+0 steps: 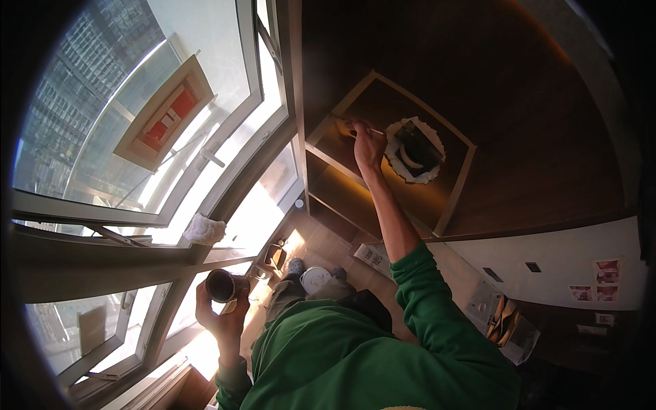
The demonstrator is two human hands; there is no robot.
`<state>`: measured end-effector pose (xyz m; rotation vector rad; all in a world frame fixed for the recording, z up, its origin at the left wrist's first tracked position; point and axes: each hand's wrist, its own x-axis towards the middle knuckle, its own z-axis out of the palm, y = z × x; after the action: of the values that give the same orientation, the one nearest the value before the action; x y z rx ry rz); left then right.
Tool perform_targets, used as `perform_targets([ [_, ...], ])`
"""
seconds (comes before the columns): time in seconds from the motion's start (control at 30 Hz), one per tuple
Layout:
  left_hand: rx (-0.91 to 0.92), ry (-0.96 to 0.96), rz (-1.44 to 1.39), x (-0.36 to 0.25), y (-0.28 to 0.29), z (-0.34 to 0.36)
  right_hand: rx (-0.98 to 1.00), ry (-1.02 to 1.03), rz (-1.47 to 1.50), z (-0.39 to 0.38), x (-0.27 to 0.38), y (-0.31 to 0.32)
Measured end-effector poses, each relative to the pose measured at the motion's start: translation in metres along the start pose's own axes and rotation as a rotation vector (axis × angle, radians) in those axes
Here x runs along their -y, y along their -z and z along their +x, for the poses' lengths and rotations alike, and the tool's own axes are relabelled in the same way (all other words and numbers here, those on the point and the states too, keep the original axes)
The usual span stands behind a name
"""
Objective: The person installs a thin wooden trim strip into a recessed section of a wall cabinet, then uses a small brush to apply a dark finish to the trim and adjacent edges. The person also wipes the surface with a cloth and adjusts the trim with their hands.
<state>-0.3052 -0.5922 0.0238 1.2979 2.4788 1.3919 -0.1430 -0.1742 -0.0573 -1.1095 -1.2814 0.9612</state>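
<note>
In my left hand (229, 323), low on the left by the window, is a dark round cup (220, 285) with its mouth turned up; what is inside looks dark and cannot be made out. My right arm reaches up to a dark brown panel (506, 116). My right hand (370, 147) is closed around a slim brush (375, 130) with a light handle, its tip pointing left toward a tan square frame (456, 193) on the panel. Just right of that hand, inside the frame, sits a dark patch (418, 147) with a ragged whitish border (437, 133).
Open window sashes (212, 156) line the left side, one bearing a red-and-tan sheet (164, 123). A white wad (204, 230) rests on the window frame. Below me, a white round lid or bucket (315, 279) stands between my feet. A clear bag or box (514, 331) lies at lower right.
</note>
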Motion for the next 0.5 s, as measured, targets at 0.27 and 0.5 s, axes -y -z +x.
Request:
perform_targets([
  [0.27, -0.011, -0.002, -0.013, -0.0013, -0.0031, 0.0025, 0.037, -0.032, -0.025, 0.0001, 0.0002, 0.002],
  [0.5, -0.012, -0.014, -0.002, -0.0001, -0.004, 0.0038, 0.07, -0.032, 0.047, -0.0057, 0.0065, 0.0017],
])
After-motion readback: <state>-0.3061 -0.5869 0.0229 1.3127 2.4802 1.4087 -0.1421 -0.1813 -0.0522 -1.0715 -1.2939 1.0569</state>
